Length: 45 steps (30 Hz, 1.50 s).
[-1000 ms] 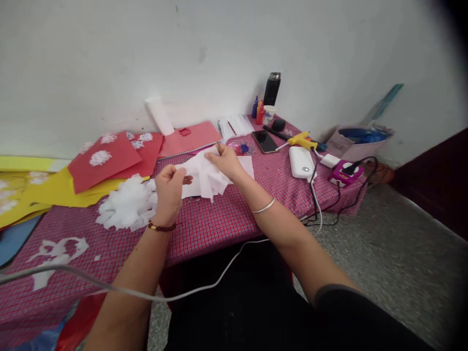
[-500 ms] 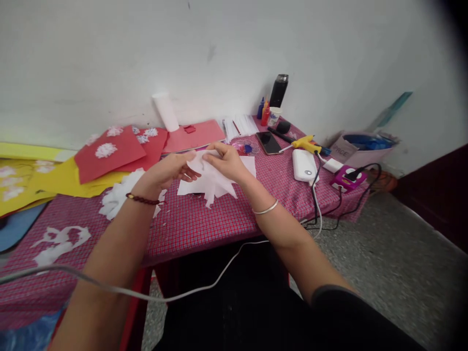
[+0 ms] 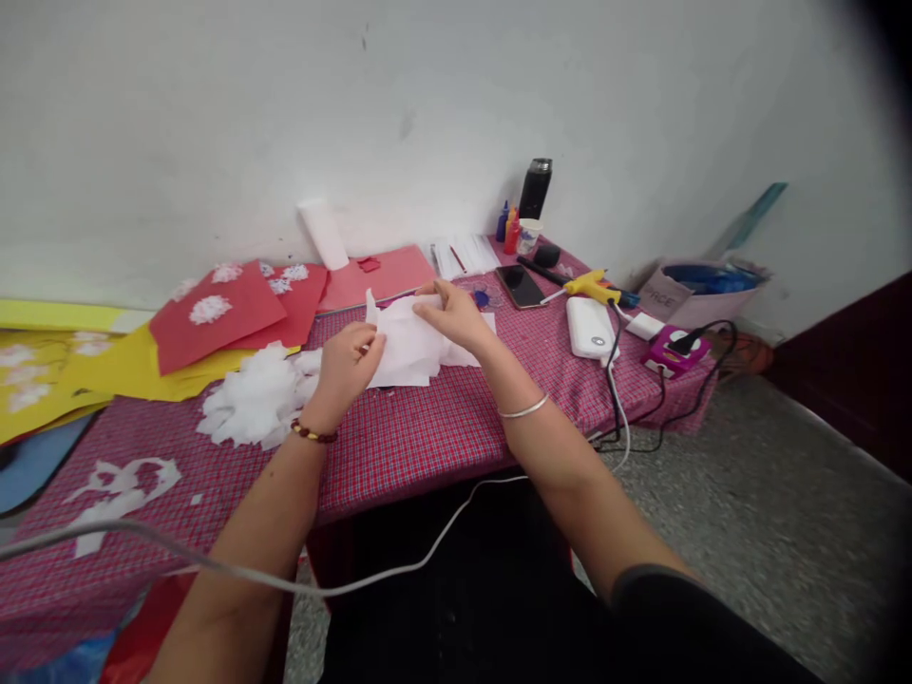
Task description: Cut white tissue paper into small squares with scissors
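Note:
Thin white tissue paper [image 3: 403, 344] is stretched between my two hands above the table. My left hand [image 3: 347, 366], with a beaded bracelet at the wrist, pinches its left edge, where a narrow strip sticks up. At the upper right edge, my right hand [image 3: 456, 315] grips the same tissue between thumb and fingers; a silver bangle is on that wrist. White paper lies under and beside the held tissue, partly covered by it. Left of my left hand sits a heap of ruffled white tissue [image 3: 249, 394]. Cut tissue scraps [image 3: 124, 486] lie farther left.
Red cards [image 3: 214, 318] and yellow sheets [image 3: 118, 370] with tissue flowers lie left. A white roll [image 3: 323, 235] leans on the wall. Rightward are a phone [image 3: 521, 286], yellow glue gun [image 3: 593, 285], white power bank [image 3: 591, 328] and purple power adapter [image 3: 676, 351]. A white cable [image 3: 399, 573] crosses in front.
My left hand has moved right and down and now pinches the tissue's left edge with closed fingers. The tissue hangs flatter between both hands. The view has shifted slightly.

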Tool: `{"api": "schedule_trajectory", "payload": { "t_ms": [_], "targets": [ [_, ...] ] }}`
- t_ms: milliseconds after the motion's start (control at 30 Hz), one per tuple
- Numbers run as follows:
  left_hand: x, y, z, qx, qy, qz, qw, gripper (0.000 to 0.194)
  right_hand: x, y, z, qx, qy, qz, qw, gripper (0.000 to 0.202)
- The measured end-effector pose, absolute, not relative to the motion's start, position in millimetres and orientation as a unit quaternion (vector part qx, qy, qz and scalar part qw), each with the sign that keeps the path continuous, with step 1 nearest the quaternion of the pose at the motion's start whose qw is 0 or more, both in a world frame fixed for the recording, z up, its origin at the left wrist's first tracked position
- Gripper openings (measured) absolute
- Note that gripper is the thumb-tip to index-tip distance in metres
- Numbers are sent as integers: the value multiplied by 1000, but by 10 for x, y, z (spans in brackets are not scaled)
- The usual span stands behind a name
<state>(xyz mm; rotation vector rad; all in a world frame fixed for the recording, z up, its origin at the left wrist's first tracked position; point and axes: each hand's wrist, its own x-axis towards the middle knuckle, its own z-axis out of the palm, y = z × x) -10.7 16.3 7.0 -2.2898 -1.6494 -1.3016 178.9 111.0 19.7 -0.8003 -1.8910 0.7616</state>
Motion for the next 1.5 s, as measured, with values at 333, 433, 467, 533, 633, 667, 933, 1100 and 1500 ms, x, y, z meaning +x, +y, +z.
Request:
{"api": "schedule_trajectory", "payload": {
  "t_ms": [333,433,467,533,633,667,933,1100,1500],
  "targets": [
    [118,81,65,-763,-552,-338,8,31,1805,822,357,-277,-868,186,369,17],
    [136,70,65,-769,-541,-341,-13,30,1770,857,324,-321,-849,177,381,6],
    [133,72,63,-771,-538,-340,-18,30,1762,877,311,-338,-836,175,395,9],
    [115,82,58,-763,-550,-339,-16,30,1754,923,286,-363,-811,174,424,12],
    [60,105,65,-705,-628,-330,-5,26,1746,985,247,-380,-783,184,457,11],
    [39,114,72,-680,-656,-326,-15,23,1740,995,235,-374,-780,190,465,11],
    [0,206,77,-509,-563,-541,-363,39,1637,830,232,-255,-800,273,470,12],
    [-15,203,72,-406,-541,-643,-359,29,1574,868,175,-311,-700,415,491,16],
    [18,29,167,-682,-573,-454,32,24,1767,910,246,-268,-810,325,408,38]
  ]
}}
